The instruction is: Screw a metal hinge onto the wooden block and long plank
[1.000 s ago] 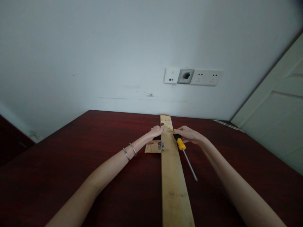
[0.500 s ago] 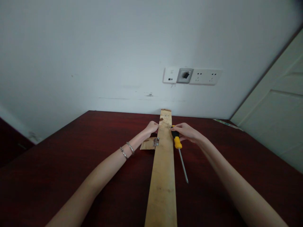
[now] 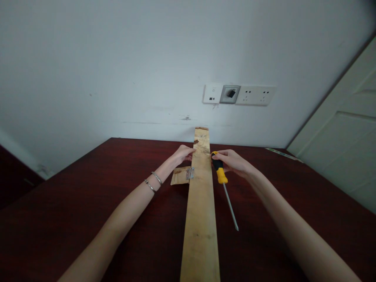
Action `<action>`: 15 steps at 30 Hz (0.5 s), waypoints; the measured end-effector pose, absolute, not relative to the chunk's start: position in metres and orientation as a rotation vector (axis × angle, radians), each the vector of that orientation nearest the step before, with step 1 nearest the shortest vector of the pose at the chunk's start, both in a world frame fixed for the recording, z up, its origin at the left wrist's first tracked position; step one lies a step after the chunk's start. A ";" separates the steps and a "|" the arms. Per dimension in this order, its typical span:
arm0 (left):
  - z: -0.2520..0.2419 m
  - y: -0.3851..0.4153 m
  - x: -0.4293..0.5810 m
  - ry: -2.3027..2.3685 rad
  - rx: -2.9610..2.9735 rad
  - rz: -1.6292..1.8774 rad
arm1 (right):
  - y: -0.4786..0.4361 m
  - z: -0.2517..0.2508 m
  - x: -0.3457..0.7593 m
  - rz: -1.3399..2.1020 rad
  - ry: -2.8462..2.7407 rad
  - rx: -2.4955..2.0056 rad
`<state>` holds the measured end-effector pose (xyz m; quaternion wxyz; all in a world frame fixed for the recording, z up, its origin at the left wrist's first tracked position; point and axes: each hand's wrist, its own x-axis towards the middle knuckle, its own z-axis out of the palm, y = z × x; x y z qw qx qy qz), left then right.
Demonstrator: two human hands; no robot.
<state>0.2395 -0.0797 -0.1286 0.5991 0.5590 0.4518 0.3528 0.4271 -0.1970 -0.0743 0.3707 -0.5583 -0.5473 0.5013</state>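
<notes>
Over the dark surface, our left hand pinches the board's left edge; our right hand curls round the screwdriver at the opposite edge, probably to balance the board.

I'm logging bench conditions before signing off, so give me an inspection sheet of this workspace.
Surface: dark red-brown table, against the wall.
Job's things: long wooden plank; small wood piece at its left side, with a metal hinge across the joint; screwdriver with black-and-yellow handle, tip toward the person.
Clutter: thin flat strip near the table's far right corner.
Hands: left hand grips the plank's left edge; right hand holds the screwdriver's handle beside the right edge.
Cables: nothing seen.
Surroundings: scuff marks and socket plates on the wall; pale panelled door at right.
</notes>
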 end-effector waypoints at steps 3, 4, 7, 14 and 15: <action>-0.125 -0.082 0.239 0.995 1.255 0.819 | -0.196 -0.075 0.428 1.291 -1.399 -1.415; -0.124 -0.082 0.239 0.983 1.242 0.817 | -0.196 -0.075 0.428 1.293 -1.398 -1.408; -0.124 -0.082 0.239 0.970 1.206 0.815 | -0.195 -0.077 0.430 1.306 -1.408 -1.392; -0.124 -0.083 0.237 0.957 1.186 0.832 | -0.195 -0.073 0.433 1.285 -1.356 -1.418; -0.123 -0.084 0.237 0.960 1.184 0.829 | -0.196 -0.070 0.433 1.279 -1.338 -1.428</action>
